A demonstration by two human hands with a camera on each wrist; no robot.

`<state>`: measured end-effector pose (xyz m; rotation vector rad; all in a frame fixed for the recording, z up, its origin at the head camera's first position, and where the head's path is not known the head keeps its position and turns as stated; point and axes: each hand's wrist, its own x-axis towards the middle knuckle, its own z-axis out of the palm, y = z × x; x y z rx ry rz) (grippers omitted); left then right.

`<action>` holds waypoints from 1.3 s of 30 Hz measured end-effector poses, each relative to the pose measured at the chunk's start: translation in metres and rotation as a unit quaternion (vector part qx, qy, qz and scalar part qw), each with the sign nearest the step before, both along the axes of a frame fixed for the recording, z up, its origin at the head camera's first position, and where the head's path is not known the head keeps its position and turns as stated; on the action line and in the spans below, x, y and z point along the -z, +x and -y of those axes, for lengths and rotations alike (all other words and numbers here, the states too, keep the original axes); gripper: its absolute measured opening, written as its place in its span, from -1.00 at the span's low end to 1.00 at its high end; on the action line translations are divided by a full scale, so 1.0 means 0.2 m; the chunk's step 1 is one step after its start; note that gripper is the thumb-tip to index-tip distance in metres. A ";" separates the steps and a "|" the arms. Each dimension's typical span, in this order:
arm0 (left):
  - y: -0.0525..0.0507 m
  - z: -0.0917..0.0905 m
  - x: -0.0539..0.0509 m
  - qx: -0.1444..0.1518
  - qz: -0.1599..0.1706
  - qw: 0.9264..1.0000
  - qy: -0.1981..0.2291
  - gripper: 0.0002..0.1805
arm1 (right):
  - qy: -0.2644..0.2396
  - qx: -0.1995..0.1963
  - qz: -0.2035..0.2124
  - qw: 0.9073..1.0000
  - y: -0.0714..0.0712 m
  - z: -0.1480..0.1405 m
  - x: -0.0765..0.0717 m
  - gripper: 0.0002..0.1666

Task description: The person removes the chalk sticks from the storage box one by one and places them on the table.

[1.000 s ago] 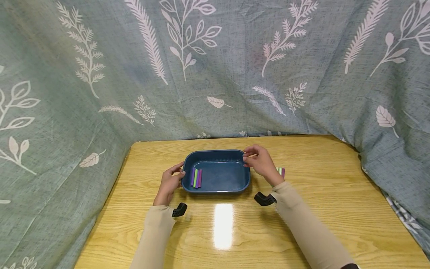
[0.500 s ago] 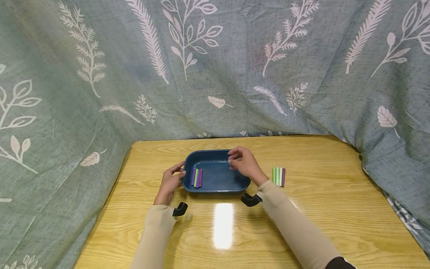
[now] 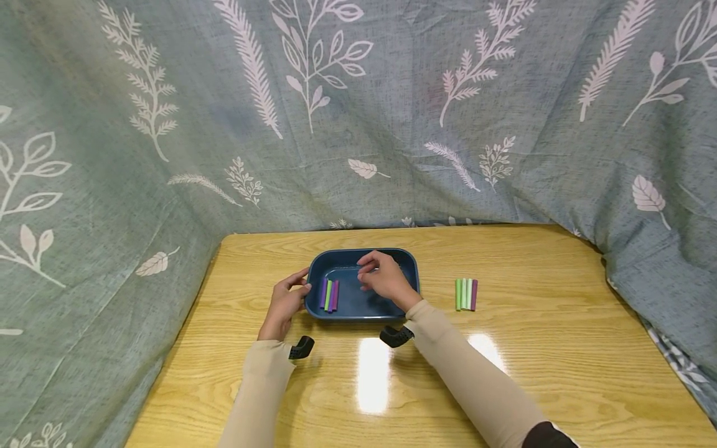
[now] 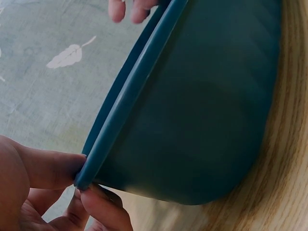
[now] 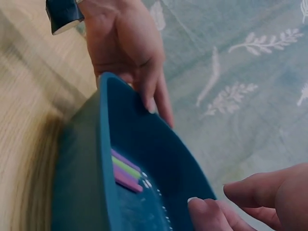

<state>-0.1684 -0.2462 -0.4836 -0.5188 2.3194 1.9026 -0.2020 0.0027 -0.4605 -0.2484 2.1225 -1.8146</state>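
A dark blue plastic tray [image 3: 358, 319] with rounded corners stands on the table. My left hand [image 3: 284, 303] pinches its left rim between thumb and fingers, which shows closely in the left wrist view [image 4: 86, 175]. My right hand [image 3: 385, 278] hovers over the tray's middle, fingers loosely bent and apart; in the right wrist view nothing lies between them. Inside the tray, at its left end, purple and green short sticks [image 3: 329, 295] lie side by side. Another row of sticks [image 3: 466, 294], green, pale green and dark purple, lies on the table right of the tray.
The wooden table [image 3: 532, 348] reaches back to a grey-green leaf-patterned cloth [image 3: 392, 124], which hangs behind and at both sides. A black wrist-camera mount [image 3: 395, 336] sticks out from the right sleeve, and another mount [image 3: 302, 347] from the left.
My right hand has moved left from the tray's right rim to above its middle, uncovering the row of sticks on the table. My left hand has stayed at the left rim.
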 end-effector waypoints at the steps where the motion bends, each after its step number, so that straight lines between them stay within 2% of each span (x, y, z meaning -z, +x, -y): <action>1: 0.00 0.00 0.00 0.001 0.000 1.000 0.000 -0.48 | 0.000 0.000 0.002 1.000 0.00 0.01 0.00 -0.66; 20: -0.01 -0.01 0.00 -0.003 -0.009 1.000 0.000 -0.48 | -0.002 -0.025 0.047 0.999 -0.01 0.15 0.06 -0.56; 33: -0.01 0.00 0.02 -0.001 -0.011 1.000 -0.009 -0.48 | 0.035 -0.055 0.073 0.995 -0.01 0.24 0.13 -0.41; 39: -0.01 0.00 0.02 0.000 -0.009 1.000 -0.009 -0.47 | 0.045 -0.053 0.073 0.995 -0.01 0.27 0.15 -0.37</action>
